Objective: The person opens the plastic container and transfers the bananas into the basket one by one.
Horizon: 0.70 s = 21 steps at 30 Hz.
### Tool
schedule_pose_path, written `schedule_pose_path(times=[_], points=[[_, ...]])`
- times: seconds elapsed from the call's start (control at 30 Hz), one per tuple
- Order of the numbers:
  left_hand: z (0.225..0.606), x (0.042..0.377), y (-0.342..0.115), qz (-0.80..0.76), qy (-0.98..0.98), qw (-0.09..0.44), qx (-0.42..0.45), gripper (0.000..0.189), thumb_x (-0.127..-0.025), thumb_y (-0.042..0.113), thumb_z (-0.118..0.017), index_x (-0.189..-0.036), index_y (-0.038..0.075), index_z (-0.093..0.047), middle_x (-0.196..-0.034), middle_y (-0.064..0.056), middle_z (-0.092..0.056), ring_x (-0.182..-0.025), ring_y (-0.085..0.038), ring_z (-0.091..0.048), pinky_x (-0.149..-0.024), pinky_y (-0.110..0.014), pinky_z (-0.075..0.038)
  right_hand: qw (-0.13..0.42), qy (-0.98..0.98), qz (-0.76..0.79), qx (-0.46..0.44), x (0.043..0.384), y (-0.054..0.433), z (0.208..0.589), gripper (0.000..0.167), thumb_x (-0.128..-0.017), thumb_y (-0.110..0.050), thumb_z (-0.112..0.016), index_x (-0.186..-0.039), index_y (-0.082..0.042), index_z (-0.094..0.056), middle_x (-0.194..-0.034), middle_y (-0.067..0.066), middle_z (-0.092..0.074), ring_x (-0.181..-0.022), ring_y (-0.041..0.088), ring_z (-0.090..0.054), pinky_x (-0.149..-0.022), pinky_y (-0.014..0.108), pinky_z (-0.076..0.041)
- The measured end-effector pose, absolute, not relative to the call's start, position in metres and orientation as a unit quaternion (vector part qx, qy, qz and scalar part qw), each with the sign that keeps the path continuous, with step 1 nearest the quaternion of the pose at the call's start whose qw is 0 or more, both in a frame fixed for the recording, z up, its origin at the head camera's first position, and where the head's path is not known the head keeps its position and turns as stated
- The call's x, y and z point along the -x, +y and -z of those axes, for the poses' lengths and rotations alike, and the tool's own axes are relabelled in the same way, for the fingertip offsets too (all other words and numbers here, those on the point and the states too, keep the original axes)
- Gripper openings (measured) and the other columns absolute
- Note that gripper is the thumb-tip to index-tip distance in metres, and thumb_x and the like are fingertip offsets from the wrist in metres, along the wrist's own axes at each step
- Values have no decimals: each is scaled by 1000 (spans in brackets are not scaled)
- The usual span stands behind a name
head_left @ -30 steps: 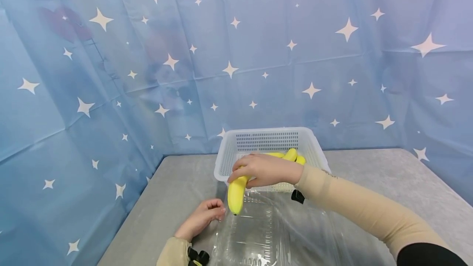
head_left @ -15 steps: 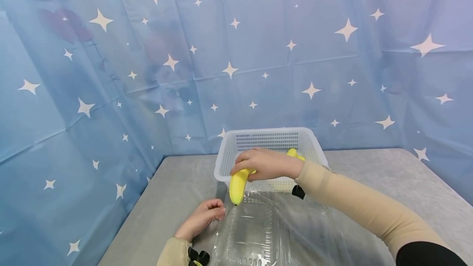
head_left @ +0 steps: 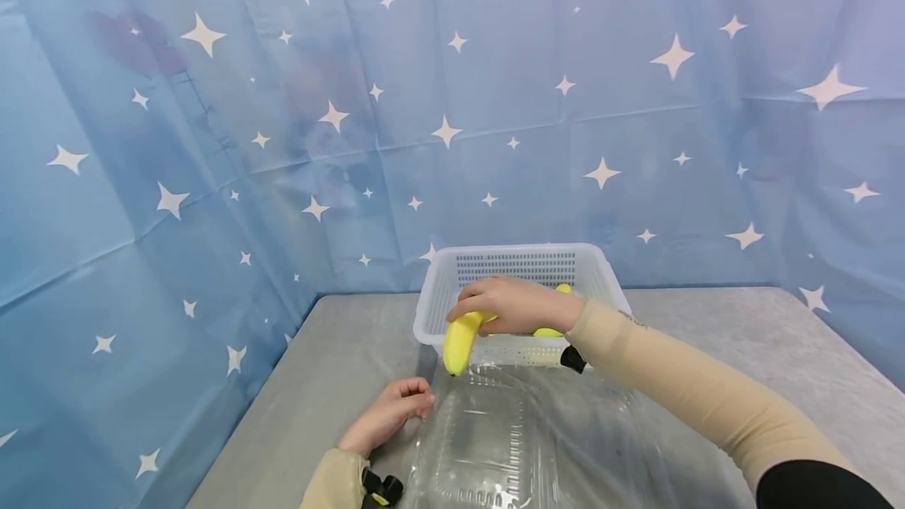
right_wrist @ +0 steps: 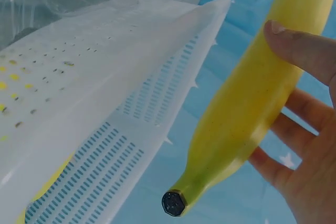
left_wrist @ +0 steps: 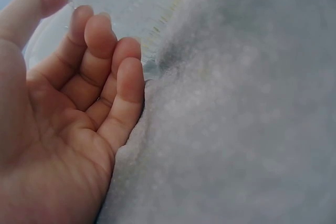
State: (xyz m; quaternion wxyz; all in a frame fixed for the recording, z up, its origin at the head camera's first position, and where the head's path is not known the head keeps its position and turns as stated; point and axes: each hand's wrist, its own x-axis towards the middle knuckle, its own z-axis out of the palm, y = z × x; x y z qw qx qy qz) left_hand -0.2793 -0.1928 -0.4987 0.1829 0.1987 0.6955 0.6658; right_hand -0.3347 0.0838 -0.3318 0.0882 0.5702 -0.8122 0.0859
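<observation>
My right hand [head_left: 516, 303] grips a yellow banana [head_left: 459, 344] over the front rim of a white perforated basket [head_left: 512, 252]. In the right wrist view, thumb and fingers lie on either side of the banana [right_wrist: 247, 98], whose dark tip points downward. More yellow bananas [head_left: 547, 331] lie in the basket, partly hidden by my right hand and arm. Nearer to me, a clear plastic clamshell container [head_left: 481, 434] lies on the table. My left hand [head_left: 391, 413] rests at its left edge, fingers curled, with the thin rim between thumb and index finger.
Behind the grey table [head_left: 707, 336] hangs a blue curtain [head_left: 452, 100] with white stars. The basket stands near the table's far edge, just beyond the container. A grey cloth-like surface [left_wrist: 236, 119] fills much of the left wrist view.
My right hand has moved the banana away from me, from over the container's far edge to the basket's front rim. My left hand stays at the container's left edge.
</observation>
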Motion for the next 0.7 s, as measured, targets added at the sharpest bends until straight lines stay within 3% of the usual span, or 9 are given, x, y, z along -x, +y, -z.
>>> schedule_pose_path(times=[0.7], points=[[497, 279, -192, -664, 700, 186, -184, 15, -94, 6, -57, -81, 11, -58, -73, 4, -55, -68, -10, -51, -68, -26, -46, 89, -819, -83, -561, 352, 83, 334, 49, -81, -10, -80, -126, -21, -64, -120, 1, -62, -110, 20, -57, -92, 37, -47]])
